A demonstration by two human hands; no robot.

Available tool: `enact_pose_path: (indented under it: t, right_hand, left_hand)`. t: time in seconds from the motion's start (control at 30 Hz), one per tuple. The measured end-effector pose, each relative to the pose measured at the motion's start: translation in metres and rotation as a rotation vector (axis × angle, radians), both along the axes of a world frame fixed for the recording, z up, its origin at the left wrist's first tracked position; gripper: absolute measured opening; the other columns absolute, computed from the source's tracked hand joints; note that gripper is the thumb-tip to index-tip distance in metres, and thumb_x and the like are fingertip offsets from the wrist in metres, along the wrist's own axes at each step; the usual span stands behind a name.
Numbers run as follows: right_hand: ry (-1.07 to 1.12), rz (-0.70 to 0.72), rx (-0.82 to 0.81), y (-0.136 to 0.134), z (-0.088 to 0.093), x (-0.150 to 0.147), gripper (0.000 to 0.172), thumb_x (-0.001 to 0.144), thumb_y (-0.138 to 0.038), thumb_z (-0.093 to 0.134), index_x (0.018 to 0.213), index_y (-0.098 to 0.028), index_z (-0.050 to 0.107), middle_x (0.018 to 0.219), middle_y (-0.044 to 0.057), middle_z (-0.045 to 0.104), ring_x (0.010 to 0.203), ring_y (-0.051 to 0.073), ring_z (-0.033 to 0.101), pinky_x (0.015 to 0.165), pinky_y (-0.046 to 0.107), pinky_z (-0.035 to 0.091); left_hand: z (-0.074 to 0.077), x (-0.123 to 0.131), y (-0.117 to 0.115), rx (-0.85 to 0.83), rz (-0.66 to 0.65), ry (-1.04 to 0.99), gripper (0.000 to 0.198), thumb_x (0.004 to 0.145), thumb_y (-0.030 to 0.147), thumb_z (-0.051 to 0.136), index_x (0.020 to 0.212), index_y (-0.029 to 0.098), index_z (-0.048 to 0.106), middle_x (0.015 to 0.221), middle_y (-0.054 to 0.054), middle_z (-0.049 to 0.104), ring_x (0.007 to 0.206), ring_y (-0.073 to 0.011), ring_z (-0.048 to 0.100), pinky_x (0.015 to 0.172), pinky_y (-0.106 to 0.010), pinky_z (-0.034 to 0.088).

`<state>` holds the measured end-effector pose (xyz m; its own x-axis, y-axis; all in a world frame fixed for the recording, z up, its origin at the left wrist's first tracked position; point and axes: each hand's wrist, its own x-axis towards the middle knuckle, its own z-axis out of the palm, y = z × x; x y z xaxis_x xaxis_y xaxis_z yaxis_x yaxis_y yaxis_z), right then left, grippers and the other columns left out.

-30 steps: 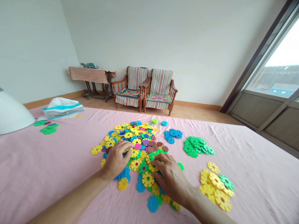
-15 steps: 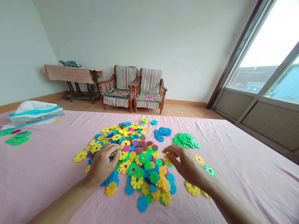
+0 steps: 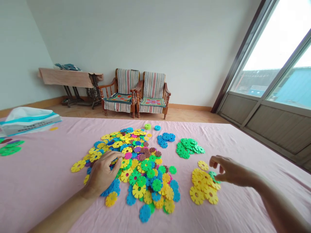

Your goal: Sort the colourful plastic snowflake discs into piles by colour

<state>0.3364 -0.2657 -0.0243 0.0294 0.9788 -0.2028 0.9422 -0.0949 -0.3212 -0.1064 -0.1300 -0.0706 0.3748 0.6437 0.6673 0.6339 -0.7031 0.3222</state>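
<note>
A big mixed heap of coloured plastic snowflake discs [image 3: 143, 168] lies on the pink cloth [image 3: 48, 174]. My left hand [image 3: 104, 173] rests palm down on the heap's left side, its fingers loosely curved over the discs with nothing gripped. To the right, my right hand [image 3: 227, 171] hovers over a small pile of yellow discs [image 3: 202, 187]. Its fingers are spread apart and hold nothing, and the thumb sits by a green disc [image 3: 213, 174] on that pile. Farther back lie a pile of green discs [image 3: 188, 147] and a pile of blue discs [image 3: 165, 139].
A white and teal tissue pack [image 3: 28, 119] lies at the far left, with a few green discs [image 3: 9, 149] near it. Beyond the cloth stand two striped wooden armchairs [image 3: 136, 94] and a covered sewing table [image 3: 69, 79]. A large window [image 3: 279, 74] fills the right side.
My right hand has moved from the mixed heap rightward to the yellow pile and has opened. The left hand has stayed on the heap. The view has turned right.
</note>
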Motion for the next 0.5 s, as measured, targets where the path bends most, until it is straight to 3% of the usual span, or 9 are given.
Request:
enact_pose_path:
  t: [0.1,0.27,0.4,0.5]
  right_hand:
    - [-0.022,0.010,-0.073,-0.005,-0.001,0.000,0.024,0.064,-0.019,0.060,0.088,-0.019,0.057,0.094,0.006,0.063,0.080,0.019,0.058,0.071,0.029,0.044]
    - [-0.034,0.057,-0.036,-0.004,-0.002,0.003,0.011,0.066,-0.022,0.059,0.076,-0.018,0.056,0.082,0.004,0.063,0.076,0.019,0.056,0.067,0.029,0.042]
    - [0.177,0.033,-0.009,0.009,0.000,0.008,0.009,0.073,-0.025,0.052,0.074,-0.018,0.059,0.067,0.001,0.061,0.063,0.015,0.056,0.055,0.025,0.040]
    - [0.337,-0.087,0.142,0.032,-0.003,0.011,0.019,0.075,-0.033,0.052,0.079,-0.017,0.062,0.063,0.003,0.063,0.059,0.016,0.059,0.051,0.026,0.042]
  left_hand:
    - [-0.001,0.000,0.000,-0.005,-0.009,0.004,0.016,0.088,0.026,0.048,0.089,0.021,0.063,0.090,-0.004,0.069,0.090,-0.0207,0.063,0.082,-0.032,0.048]
    - [-0.001,0.001,0.001,-0.009,-0.001,0.003,0.016,0.088,0.026,0.049,0.089,0.020,0.064,0.090,-0.005,0.069,0.090,-0.0208,0.062,0.082,-0.033,0.048]
    - [0.001,0.003,-0.001,-0.028,0.014,0.000,0.018,0.088,0.026,0.048,0.088,0.020,0.064,0.089,-0.005,0.069,0.089,-0.0209,0.063,0.081,-0.034,0.049]
    - [0.002,0.003,-0.004,-0.035,0.000,-0.006,0.018,0.088,0.024,0.047,0.088,0.020,0.064,0.089,-0.005,0.069,0.089,-0.0205,0.063,0.081,-0.034,0.049]
